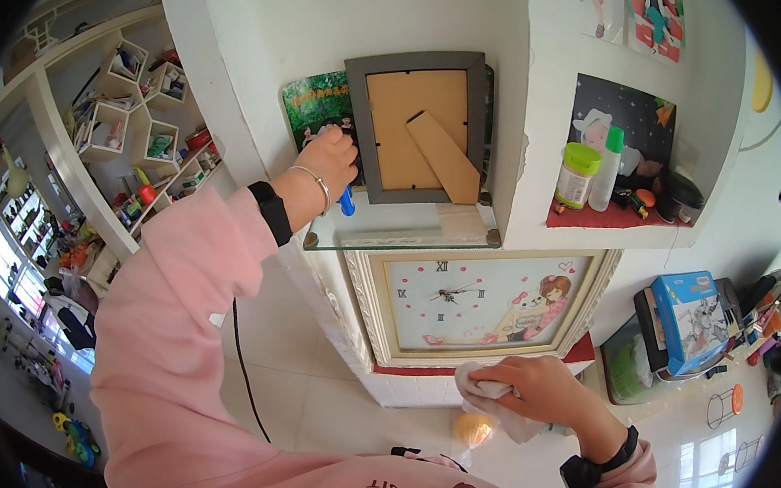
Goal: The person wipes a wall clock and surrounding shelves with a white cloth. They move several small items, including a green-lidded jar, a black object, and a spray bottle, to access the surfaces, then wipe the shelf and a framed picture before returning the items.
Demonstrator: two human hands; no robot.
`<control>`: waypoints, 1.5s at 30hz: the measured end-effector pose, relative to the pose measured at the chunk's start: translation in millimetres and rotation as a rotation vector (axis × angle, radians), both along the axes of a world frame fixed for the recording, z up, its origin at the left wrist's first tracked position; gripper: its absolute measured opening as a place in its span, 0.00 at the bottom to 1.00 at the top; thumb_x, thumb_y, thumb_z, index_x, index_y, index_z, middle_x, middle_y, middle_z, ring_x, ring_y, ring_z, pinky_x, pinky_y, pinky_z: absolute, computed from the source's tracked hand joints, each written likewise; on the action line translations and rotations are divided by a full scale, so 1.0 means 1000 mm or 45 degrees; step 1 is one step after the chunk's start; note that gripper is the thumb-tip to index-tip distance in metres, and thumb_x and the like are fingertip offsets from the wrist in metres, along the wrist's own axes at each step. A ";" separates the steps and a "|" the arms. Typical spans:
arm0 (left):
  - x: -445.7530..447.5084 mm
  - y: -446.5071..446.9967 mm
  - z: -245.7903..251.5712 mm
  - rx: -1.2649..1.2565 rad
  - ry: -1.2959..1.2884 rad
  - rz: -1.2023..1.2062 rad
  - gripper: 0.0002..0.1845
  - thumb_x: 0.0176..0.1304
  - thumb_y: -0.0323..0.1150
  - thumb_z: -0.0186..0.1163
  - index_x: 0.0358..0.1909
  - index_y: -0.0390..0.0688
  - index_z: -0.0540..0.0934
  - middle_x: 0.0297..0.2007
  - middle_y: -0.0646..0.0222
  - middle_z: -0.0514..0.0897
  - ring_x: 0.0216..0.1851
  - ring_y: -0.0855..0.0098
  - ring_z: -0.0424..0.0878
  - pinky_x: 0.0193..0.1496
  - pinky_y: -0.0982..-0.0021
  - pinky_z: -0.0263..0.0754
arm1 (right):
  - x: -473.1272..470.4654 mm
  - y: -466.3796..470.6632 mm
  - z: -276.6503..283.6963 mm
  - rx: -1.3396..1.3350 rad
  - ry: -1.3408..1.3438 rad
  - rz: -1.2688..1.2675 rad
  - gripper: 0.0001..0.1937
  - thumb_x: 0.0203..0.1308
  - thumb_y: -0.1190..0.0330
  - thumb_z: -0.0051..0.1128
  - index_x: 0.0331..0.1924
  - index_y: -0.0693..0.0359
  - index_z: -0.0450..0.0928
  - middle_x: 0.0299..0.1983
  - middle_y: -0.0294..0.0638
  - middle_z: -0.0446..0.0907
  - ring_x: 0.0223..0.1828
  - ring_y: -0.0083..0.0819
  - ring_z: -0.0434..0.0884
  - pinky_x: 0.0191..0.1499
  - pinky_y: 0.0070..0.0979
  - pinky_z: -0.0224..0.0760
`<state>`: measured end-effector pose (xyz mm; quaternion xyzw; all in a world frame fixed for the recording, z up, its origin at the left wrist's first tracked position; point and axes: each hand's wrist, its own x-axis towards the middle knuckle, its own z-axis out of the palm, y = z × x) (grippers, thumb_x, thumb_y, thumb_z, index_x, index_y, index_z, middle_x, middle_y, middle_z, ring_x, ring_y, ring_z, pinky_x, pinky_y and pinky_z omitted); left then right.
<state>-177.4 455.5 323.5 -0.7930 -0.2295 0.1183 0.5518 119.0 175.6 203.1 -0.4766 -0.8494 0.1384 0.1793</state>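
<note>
My left hand is at the left end of a glass shelf, beside a small blue object that shows below its fingers; whether it grips it is hard to see. Behind it leans a green printed picture. A grey picture frame stands on the shelf with its brown back and support leg facing me. Lower right, my right hand is closed on a crumpled white cloth, in front of a framed wall clock with a cartoon girl.
Right of the shelf, a niche with a red base holds a green-lidded jar, a clear bottle and small items. A blue box lies farther right. Hexagonal wall shelves are at left. A black cable hangs near my left sleeve.
</note>
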 end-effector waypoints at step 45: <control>0.016 -0.013 -0.002 -0.238 -0.420 -0.019 0.08 0.43 0.36 0.70 0.27 0.50 0.83 0.33 0.74 0.78 0.46 0.70 0.75 0.52 0.68 0.64 | 0.049 -0.031 -0.046 -0.094 0.204 -0.162 0.17 0.50 0.67 0.63 0.47 0.49 0.83 0.33 0.37 0.83 0.31 0.40 0.83 0.33 0.32 0.77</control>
